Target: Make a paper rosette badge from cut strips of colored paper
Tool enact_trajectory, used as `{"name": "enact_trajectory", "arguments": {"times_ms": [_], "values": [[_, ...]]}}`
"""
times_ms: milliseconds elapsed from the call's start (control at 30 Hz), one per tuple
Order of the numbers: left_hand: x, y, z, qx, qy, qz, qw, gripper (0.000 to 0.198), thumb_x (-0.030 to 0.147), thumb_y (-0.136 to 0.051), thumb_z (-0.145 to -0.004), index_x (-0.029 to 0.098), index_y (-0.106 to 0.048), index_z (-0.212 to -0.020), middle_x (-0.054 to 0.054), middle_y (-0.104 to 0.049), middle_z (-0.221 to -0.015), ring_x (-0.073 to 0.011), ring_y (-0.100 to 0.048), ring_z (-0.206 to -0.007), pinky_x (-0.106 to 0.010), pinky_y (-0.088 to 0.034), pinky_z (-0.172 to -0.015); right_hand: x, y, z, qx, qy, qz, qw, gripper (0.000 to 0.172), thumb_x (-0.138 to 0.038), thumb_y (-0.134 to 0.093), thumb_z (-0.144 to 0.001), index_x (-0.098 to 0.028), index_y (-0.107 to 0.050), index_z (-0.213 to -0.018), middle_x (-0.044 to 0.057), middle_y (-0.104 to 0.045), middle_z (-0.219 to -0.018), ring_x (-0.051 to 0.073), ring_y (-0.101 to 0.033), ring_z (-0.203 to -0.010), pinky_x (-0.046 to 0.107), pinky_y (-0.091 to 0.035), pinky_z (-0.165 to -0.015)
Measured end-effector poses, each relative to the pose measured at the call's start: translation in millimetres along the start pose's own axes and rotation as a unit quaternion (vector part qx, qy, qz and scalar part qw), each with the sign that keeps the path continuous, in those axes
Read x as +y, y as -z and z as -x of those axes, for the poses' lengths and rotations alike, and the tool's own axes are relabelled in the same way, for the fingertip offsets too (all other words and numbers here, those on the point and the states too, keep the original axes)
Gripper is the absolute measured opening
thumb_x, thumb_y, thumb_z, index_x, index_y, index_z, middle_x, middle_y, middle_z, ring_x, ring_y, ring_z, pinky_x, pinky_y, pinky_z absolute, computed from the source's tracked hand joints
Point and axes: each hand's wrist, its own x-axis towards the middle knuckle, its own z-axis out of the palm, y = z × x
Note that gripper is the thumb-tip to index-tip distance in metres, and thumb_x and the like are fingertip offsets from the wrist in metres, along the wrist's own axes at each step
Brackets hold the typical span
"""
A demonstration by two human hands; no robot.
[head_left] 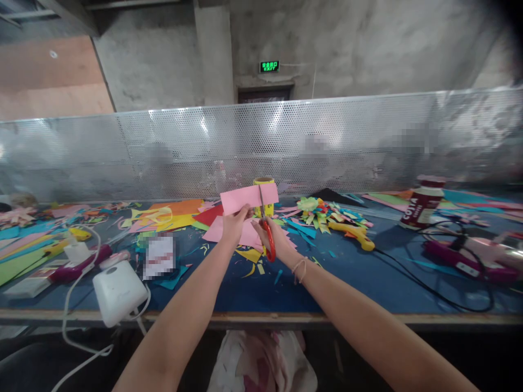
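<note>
My left hand (237, 222) pinches the lower edge of a pink paper strip (241, 198), held up over the table. Red-handled scissors (268, 239) are in my right hand (278, 237), their blades upright across the strip's right part. More pink paper (216, 231) lies on the table beneath my hands. Just behind the strip stands a yellow roll (264, 181), partly covered by it. Small yellow and blue scraps (253, 255) are scattered below the scissors.
A yellow glue gun (353, 234) with a black cable lies right, near a dark red bottle (423, 202). Left are a white charger box (119, 293) and a purple power strip (81, 267). Coloured paper covers the table's back; a perforated metal screen (183, 147) stands behind.
</note>
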Motion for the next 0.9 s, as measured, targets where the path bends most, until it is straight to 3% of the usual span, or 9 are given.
{"name": "enact_trajectory", "arguments": {"times_ms": [200,433,667,900], "values": [[-0.3,3.4,-2.0,-0.015,-0.014,-0.027,0.999,0.03,0.036,-0.069,-0.061,0.01,-0.066,-0.076,-0.009,-0.068,-0.073,-0.0178,-0.064,-0.069,-0.035,-0.05,-0.076,3.4,1.1,0.4,-0.009,0.02,-0.062,0.998,0.029,-0.048,-0.052,-0.073,-0.021,-0.042,-0.069,-0.003,-0.043,-0.058,0.011,-0.041,-0.051,0.028,-0.037,-0.05],[6.4,1.7,5.5,-0.029,-0.025,-0.105,0.994,0.029,0.037,-0.069,-0.061,0.011,-0.067,-0.074,-0.009,-0.069,-0.075,-0.018,-0.064,-0.07,-0.034,-0.051,-0.075,9.2,-2.9,-4.3,0.002,-0.044,-0.121,0.992,0.032,-0.052,-0.052,-0.072,-0.022,-0.042,-0.072,-0.004,-0.04,-0.052,0.011,-0.04,-0.048,0.025,-0.035,-0.044],[16.5,-3.0,12.4,-0.023,-0.012,-0.143,0.989,0.02,0.031,-0.068,-0.064,0.012,-0.068,-0.07,-0.009,-0.07,-0.079,-0.0198,-0.065,-0.075,-0.033,-0.051,-0.077,19.6,-9.0,-9.8,0.022,-0.042,-0.118,0.992,0.033,-0.049,-0.057,-0.068,-0.02,-0.043,-0.069,-0.003,-0.045,-0.058,0.009,-0.038,-0.05,0.024,-0.034,-0.046],[13.1,-1.7,12.5,-0.035,-0.01,-0.133,0.991,0.021,0.031,-0.068,-0.063,0.013,-0.068,-0.074,-0.009,-0.07,-0.079,-0.0211,-0.065,-0.075,-0.035,-0.05,-0.077,9.1,-3.6,-6.1,0.012,-0.046,-0.134,0.99,0.038,-0.057,-0.054,-0.067,-0.02,-0.046,-0.072,-0.003,-0.045,-0.056,0.011,-0.043,-0.05,0.025,-0.039,-0.047]]}}
